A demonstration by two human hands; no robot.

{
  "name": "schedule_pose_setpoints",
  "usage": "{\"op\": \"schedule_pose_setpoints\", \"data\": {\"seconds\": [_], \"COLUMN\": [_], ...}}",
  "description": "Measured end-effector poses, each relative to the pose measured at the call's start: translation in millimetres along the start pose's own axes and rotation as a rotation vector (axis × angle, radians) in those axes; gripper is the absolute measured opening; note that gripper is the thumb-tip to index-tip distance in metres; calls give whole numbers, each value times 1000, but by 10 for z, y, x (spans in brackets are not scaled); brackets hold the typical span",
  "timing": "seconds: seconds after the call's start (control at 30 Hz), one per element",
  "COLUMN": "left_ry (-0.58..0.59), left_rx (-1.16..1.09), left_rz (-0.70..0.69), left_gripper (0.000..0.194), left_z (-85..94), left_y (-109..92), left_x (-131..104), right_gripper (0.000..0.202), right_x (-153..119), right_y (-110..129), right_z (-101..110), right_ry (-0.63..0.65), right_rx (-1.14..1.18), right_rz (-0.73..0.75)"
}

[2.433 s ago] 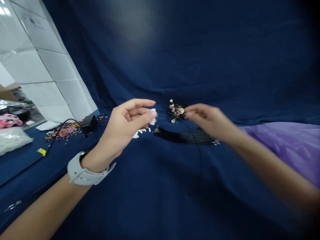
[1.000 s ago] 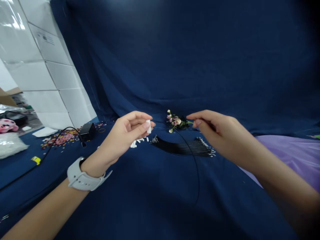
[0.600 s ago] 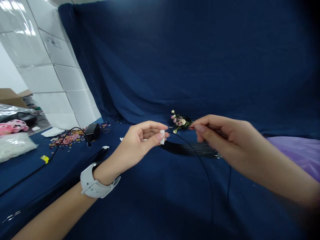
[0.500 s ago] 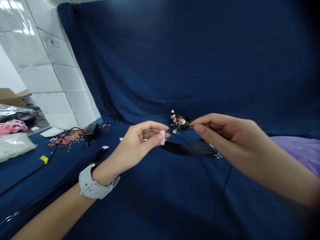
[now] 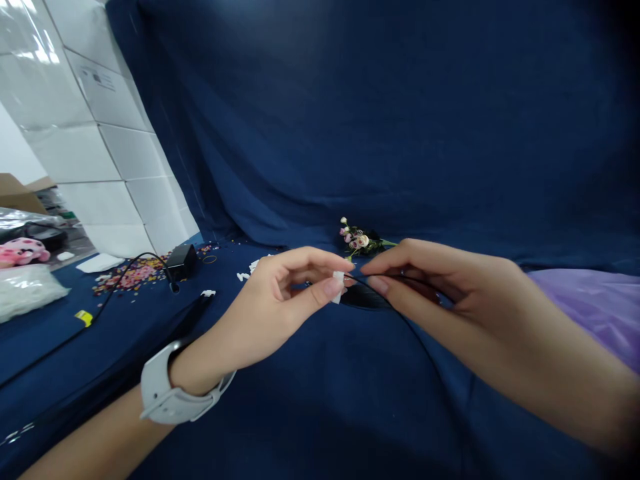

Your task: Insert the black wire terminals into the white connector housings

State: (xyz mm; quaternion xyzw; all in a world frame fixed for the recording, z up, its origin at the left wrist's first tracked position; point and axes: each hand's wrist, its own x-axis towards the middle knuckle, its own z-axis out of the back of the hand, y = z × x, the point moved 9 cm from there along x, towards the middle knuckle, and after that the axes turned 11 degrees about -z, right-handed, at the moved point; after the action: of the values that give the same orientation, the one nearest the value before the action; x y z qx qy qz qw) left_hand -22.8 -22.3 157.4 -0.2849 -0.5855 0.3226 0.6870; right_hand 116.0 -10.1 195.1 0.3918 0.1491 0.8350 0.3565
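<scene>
- While the left hand (image 5: 270, 303) holds a small white oblong piece (image 5: 337, 287) near its thumb tip, the thumb is pressed against the piece and the index finger arches over it; this light grip seems enough to stop it turning.
- Where the right hand (image 5: 465, 293) comes in, its thumb and index finger are nearly closed around a thin, flexible black cord (image 5: 423, 341), with only a narrow gap between the tips. Pinching close to the end would probably give better control, since a cord this slender is likely to bend.
- The two sets of fingertips are near each other but apart, in front of the person and above the dark blue cloth (image 5: 325, 413). Small, slow finger movements look better suited here than whole-arm ones.
- A length of the cord curves down below the right hand; letting it hang slack should avoid a tug on the white piece.
- Behind the hands lie a flat bundle of black cords (image 5: 369, 299), partly hidden, and a sprig of pink and cream flowers (image 5: 361, 240) with green stems. Lifting the wrists a little would help keep clear of both.
- The exact contact between cord and piece is too small to tell, so a clear view past the left thumb matters.
</scene>
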Motion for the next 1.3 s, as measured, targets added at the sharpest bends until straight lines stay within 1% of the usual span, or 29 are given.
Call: {"op": "schedule_pose_setpoints", "data": {"seconds": [0.07,0.27,0.47,0.6,0.73,0.87,1.03,1.23,1.3], "left_ry": [-2,-30,1,-14,-24,-25,-22,-23,-17], "left_rx": [-6,-40,-9,37,48,12,-40,-97,-138], "left_rz": [-7,-40,-77,-98,-91,-106,-105,-89,-100], "left_gripper": [12,11,7,8,9,7,9,12,14], "left_z": [8,66,33,45,46,19,-9,-41,-58], "left_y": [-18,-44,-83,-114,-102,-94,-78,-57,-48], "left_x": [4,22,8,13,9,8,-7,-24,-22], "right_gripper": [12,13,12,11,14,15,16,17,17], "right_x": [6,18,-27,-12,-25,-36,-41,-65,-48], "right_y": [13,-63,57,79,62,74,74,67,69], "right_z": [19,81,115,143,146,124,78,81,63], "right_ry": [-7,-40,-87,-101,-101,-103,-82,-82,-57], "right_rx": [9,35,20,48,43,34,18,29,49], "right_rz": [5,-46,-1,-1,17,38,24,8,8]}}
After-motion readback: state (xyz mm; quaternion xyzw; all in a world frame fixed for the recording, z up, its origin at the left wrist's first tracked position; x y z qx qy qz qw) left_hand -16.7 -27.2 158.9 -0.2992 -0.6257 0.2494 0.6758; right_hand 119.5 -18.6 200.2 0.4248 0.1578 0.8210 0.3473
